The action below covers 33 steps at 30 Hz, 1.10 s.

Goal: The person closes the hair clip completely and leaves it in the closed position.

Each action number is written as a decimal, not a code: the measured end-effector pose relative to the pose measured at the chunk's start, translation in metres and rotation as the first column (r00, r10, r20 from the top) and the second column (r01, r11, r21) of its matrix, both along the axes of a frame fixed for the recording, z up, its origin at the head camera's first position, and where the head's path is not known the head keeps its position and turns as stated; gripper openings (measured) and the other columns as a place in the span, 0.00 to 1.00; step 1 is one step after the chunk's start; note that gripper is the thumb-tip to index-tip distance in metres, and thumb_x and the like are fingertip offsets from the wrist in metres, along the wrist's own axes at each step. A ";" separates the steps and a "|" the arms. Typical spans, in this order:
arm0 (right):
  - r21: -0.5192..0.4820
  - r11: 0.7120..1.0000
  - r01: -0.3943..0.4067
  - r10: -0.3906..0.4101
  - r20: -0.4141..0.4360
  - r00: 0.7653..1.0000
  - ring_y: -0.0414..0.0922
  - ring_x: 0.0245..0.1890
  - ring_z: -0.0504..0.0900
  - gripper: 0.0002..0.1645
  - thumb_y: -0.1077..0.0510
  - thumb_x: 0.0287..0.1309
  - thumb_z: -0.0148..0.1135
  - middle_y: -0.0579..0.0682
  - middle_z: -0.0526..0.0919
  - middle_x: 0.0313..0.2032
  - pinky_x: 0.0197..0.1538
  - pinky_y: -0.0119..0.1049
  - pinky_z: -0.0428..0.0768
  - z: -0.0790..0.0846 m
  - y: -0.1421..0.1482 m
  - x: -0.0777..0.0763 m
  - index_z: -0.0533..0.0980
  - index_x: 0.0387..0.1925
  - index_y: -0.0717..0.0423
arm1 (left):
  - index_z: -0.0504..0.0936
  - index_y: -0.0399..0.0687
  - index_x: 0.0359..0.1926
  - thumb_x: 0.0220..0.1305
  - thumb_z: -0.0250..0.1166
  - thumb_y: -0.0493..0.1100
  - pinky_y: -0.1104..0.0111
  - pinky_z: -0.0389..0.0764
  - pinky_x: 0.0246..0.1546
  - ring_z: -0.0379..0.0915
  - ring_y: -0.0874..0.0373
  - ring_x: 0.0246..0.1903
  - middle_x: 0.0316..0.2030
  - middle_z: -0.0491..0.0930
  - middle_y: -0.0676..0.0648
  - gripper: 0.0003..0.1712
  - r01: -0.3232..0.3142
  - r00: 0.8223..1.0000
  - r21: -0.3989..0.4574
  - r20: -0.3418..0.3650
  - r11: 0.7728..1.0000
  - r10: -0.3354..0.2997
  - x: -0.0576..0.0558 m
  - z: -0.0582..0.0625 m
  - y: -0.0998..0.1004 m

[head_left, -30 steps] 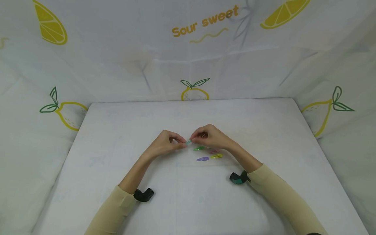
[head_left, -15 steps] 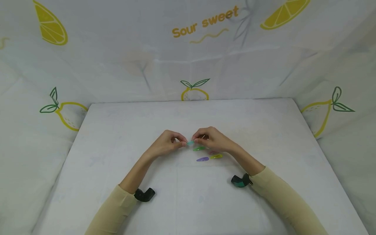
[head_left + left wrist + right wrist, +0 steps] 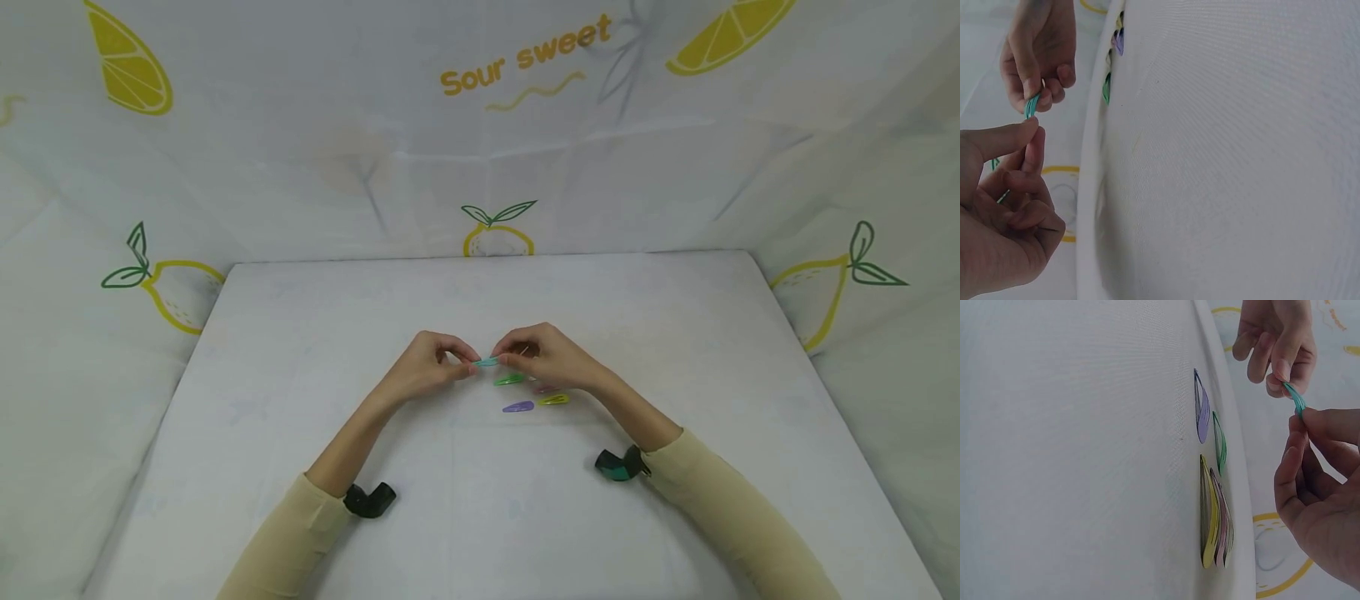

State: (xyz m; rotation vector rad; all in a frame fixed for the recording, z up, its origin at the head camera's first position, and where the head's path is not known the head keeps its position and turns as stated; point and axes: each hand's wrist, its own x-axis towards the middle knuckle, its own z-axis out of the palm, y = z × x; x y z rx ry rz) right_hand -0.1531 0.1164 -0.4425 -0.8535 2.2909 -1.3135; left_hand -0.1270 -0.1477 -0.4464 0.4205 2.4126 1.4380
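A turquoise snap hair clip [image 3: 487,362] is stretched between both hands above the table. My left hand [image 3: 429,367] pinches its narrow end between thumb and index finger. My right hand [image 3: 550,357] pinches the other end the same way, its fingertips covering that part. In the right wrist view the turquoise clip [image 3: 1295,398] looks slightly bowed. Below the right hand lie a green hair clip [image 3: 509,379], a purple hair clip [image 3: 518,407] and a yellow hair clip [image 3: 554,400]. A pink hair clip [image 3: 1220,525] lies beside the yellow one, with a pale clip next to it.
The loose clips rest on a white-covered table [image 3: 337,533]. White cloth with lemon prints hangs behind and at both sides. A black wrist camera [image 3: 370,500] sits at the left cuff, and another wrist camera [image 3: 622,464] at the right.
The right hand has drawn slightly to the right and nearer, so more of the turquoise clip shows between the hands. The left hand has barely moved. The loose clips lie as before.
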 end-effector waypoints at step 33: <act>0.027 0.999 0.047 -0.048 0.029 0.998 0.44 0.35 0.82 0.09 0.65 0.67 0.71 0.51 0.89 0.37 0.37 0.29 0.80 -0.002 0.016 0.011 0.87 0.48 0.59 | 0.92 0.47 0.40 0.64 0.78 0.40 0.73 0.68 0.26 0.64 0.63 0.19 0.34 0.89 0.47 0.05 0.027 0.999 -0.042 -0.031 0.999 -0.028 0.006 -0.002 0.014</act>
